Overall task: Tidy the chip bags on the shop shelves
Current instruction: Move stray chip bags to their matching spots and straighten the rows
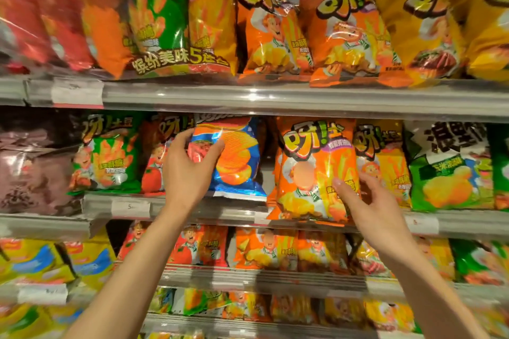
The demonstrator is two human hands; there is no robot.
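A person stands in front of shop shelves full of shiny chip bags. Both bare arms reach up from the bottom of the view.

The left hand (190, 165) is near the middle, a little toward 9 o'clock. Its grip is closed around the left edge of a shiny blue chip bag with orange wavy chips on it (237, 157). The fingers curl over the bag's top left side and the thumb presses on its front. This blue bag stands upright on the grey metal middle shelf (192, 208).

The right hand (366, 201) is toward 4 o'clock from the middle. Its grip is loose, with the fingers spread. The fingertips (337, 183) are at the lower right front of a shiny orange chip bag with a cartoon cook on it (314, 168). The hand is blurry, so it is hard to tell if it really touches. This orange bag stands on the same shelf, just beside the blue one, and leans forward over the shelf edge.

At 9 o'clock from the blue bag is a red chip bag with a tomato (154, 162), then a green chip bag (110, 157). At 3 o'clock stands a white and green chip bag (451, 168).

At 12 o'clock, the top shelf (303, 99) holds more orange and yellow bags.
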